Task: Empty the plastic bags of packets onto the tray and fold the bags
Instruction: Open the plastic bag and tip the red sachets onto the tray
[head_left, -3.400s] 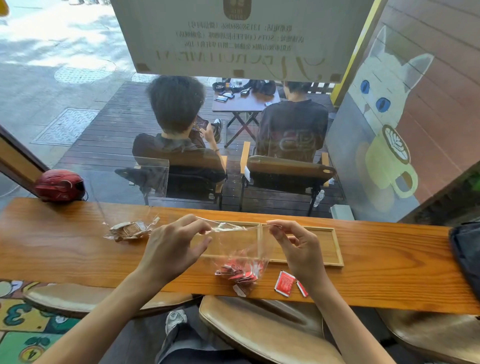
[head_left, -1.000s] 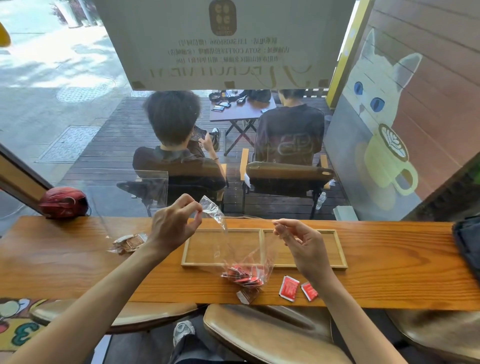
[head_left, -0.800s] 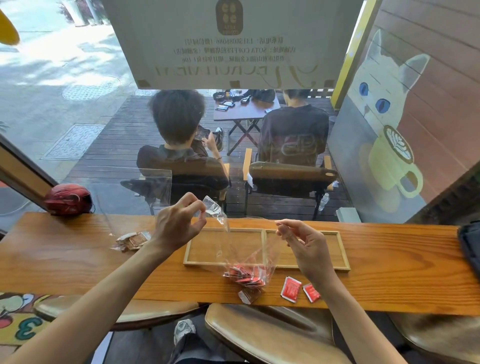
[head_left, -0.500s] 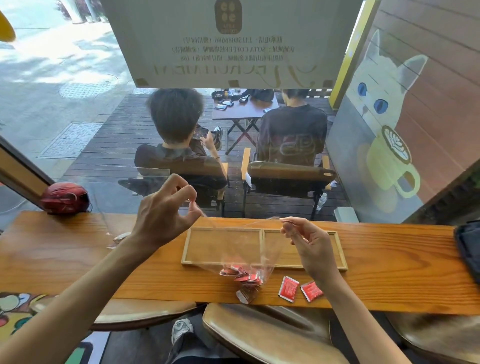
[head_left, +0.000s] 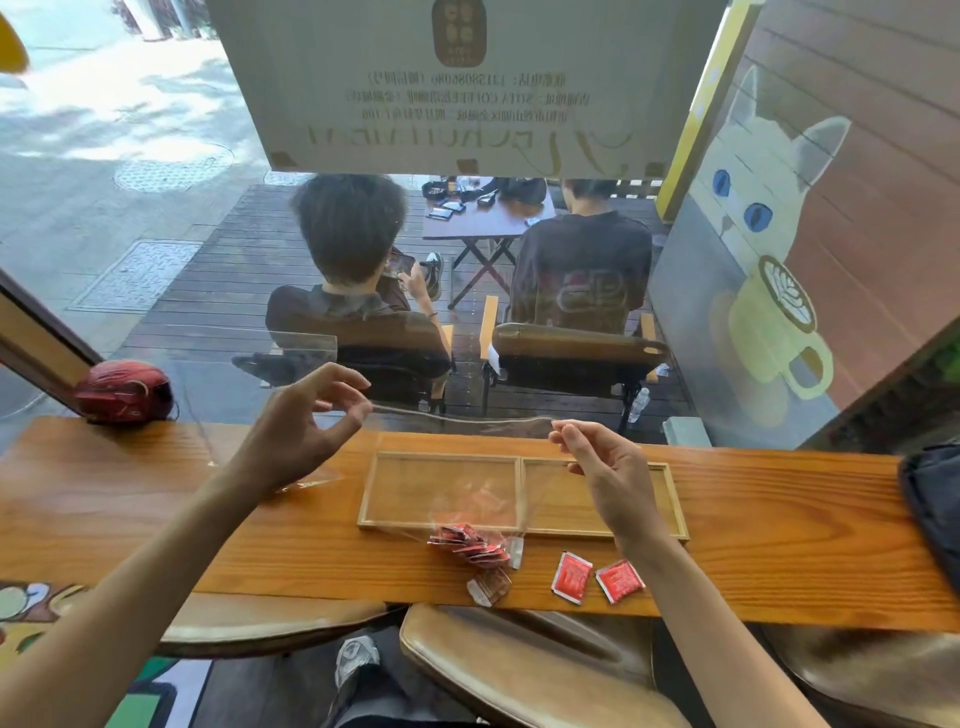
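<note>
A clear plastic bag (head_left: 467, 483) hangs over the wooden two-compartment tray (head_left: 597, 532), its top stretched wide. My left hand (head_left: 306, 426) pinches the bag's left top corner and my right hand (head_left: 602, 467) pinches the right one. Several red packets (head_left: 470, 545) lie bunched in the bag's bottom, resting on the counter at the tray's near edge. Two loose red packets (head_left: 571, 577) and a brown packet (head_left: 491, 587) sit on the counter in front of the tray. A second bag is mostly hidden behind my left forearm.
The wooden counter (head_left: 130, 499) runs along a window. A red helmet (head_left: 124, 389) sits at its far left, a dark bag (head_left: 935, 509) at its right end. Padded stools (head_left: 524, 670) stand below. Two people sit outside beyond the glass.
My hands have drawn apart, pulling the bag's mouth from a gathered twist into a taut wide line. My left hand rose up and left; the packets stay at the bag's bottom.
</note>
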